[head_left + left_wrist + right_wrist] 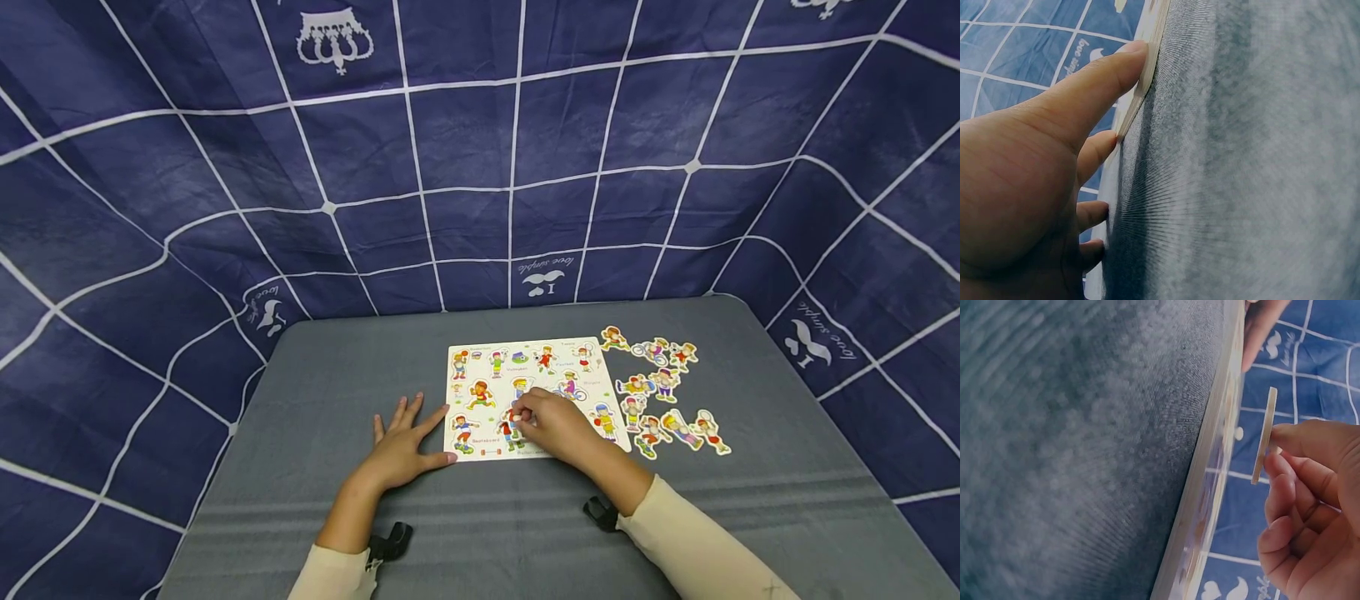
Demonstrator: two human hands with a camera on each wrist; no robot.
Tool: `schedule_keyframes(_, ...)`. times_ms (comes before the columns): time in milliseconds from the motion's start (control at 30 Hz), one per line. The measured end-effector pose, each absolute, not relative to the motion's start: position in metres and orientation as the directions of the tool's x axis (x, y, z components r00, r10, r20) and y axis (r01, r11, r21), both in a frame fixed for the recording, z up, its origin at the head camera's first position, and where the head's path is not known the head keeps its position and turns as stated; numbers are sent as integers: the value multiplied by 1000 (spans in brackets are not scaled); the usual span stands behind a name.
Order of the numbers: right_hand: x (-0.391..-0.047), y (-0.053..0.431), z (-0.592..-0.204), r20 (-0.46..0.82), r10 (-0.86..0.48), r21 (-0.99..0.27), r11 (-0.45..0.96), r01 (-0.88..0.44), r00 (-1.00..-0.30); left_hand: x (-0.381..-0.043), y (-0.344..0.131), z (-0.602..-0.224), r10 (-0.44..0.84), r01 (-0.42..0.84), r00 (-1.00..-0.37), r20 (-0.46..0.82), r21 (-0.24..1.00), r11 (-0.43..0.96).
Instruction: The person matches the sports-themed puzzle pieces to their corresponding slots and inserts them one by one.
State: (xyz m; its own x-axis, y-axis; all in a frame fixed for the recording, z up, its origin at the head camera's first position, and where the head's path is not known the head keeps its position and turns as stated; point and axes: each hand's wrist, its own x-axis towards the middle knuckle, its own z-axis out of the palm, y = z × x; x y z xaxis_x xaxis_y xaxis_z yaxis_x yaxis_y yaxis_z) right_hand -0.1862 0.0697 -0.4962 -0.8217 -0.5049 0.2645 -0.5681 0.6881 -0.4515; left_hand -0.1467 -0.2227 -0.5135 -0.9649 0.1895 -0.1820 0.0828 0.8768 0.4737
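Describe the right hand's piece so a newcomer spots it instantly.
On the gray table sits a white picture board. Above it, the right hand pinches one thin piece. Unlike the loose pieces right of the board, it's held midair.

Board (pixel 543 380) partly behind right hand (pixel 553 422), some lettering (pixel 567 343) too small, sleeves (pixel 705 542) cut off

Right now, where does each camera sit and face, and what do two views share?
Head: on the person's head, facing down-forward at the board; left hand, right hand, sleeves show.
Left wrist: worn there, facing the board's edge; left hand shows.
Right wrist: likewise, facing the held piece; both hands show.
Wrist views share the board's edge.
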Motion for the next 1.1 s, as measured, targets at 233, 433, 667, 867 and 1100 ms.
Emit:
schedule_keyframes(233,-187,66,-496,259,-561,-398,679,-617,-786,-146,-223,-514,191,84,-965,-180,478,875)
schedule_keyframes(433,-190,63,-497,248,-605,-375,660,-651,-756,-146,-223,-514,186,76,-964,-188,477,876)
schedule_keyframes(667,-191,61,-499,229,-632,-351,655,-669,-740,-147,-222,-513,185,72,-963,-196,473,878)
schedule_keyframes(867,-191,58,-499,164,-649,-345,667,-660,-742,-146,-223,-513,185,74,-964,-190,477,876)
schedule_keyframes(1100,-192,58,-498,169,-671,-342,647,-682,-722,-146,-223,-514,188,81,-966,-180,480,874)
